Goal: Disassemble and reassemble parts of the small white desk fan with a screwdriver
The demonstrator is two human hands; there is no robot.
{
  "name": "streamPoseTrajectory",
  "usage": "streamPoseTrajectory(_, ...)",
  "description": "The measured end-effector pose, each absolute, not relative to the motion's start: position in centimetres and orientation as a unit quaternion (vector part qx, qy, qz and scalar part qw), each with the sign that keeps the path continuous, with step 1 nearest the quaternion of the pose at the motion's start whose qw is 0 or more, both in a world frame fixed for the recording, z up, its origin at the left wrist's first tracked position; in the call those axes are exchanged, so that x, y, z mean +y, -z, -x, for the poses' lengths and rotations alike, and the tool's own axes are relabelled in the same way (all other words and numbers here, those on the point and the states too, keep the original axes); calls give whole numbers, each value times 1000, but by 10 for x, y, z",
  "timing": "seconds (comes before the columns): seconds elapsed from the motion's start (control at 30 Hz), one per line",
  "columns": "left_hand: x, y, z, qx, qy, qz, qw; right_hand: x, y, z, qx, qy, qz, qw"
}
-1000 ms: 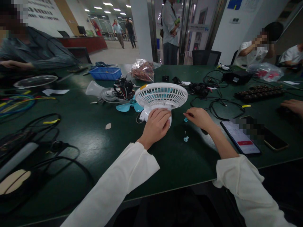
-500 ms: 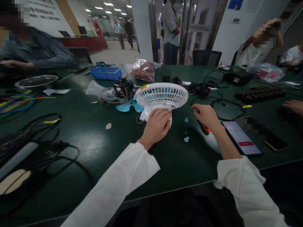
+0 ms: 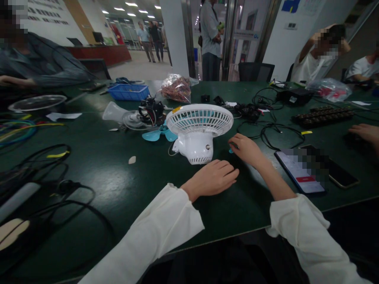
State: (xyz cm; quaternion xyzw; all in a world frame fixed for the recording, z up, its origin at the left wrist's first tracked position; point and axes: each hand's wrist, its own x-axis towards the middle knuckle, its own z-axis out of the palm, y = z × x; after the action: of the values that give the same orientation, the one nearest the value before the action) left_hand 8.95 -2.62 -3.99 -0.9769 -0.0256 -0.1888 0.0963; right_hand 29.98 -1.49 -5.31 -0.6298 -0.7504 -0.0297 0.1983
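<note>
A white fan head (image 3: pixel 197 148) with a round slatted grille (image 3: pixel 199 120) rests on the table, its motor housing towards me. My left hand (image 3: pixel 211 179) is just in front of the housing, apart from it, with its fingers together and curled down at the table. Whatever lies under those fingertips is hidden. To the right of the fan, my right hand (image 3: pixel 247 150) has thumb and fingers closed at a small light-blue plastic cap (image 3: pixel 231 150), which shows only in part. Light-blue fan blades (image 3: pixel 152 136) lie left of the grille.
Behind the blades are a motor with wires (image 3: pixel 151 111) and a clear plastic piece (image 3: pixel 114 112). A blue basket (image 3: pixel 128 92) and a bag (image 3: pixel 176 87) stand farther back. Phones (image 3: pixel 300 173) lie at right. Cables (image 3: pixel 68 189) spread at left. Another person's hand (image 3: pixel 365 132) is at far right.
My left hand has let go of the fan housing and moved right and towards me, over where a blue cap lay. My right hand has come left and down to the other blue cap.
</note>
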Motion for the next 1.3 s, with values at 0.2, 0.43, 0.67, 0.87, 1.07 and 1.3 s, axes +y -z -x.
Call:
streamPoseTrajectory(0.2, -23, 44, -90, -60, 109, 990, 68, -14, 56, -290, -772, 27, 608, 186)
streamPoseTrajectory(0.43, -23, 48, -91, -58, 101, 990, 78, -13, 61, -290, -778, 22, 604, 173)
streamPoseTrajectory(0.67, -22, 46, -89, -35, 148, 981, 119, -13, 62, -290, -779, 12, 604, 171)
streamPoseTrajectory(0.87, -17, 45, -81, -81, 294, 940, 154, -13, 61, -291, -783, 5, 598, 170)
streamPoseTrajectory(1.07, -9, 44, -74, -116, 360, 914, 147, -13, 60, -290, -785, 7, 592, 180)
streamPoseTrajectory(1.3, -4, 44, -76, -139, 321, 922, 166, -11, 62, -290, -795, -3, 573, 197)
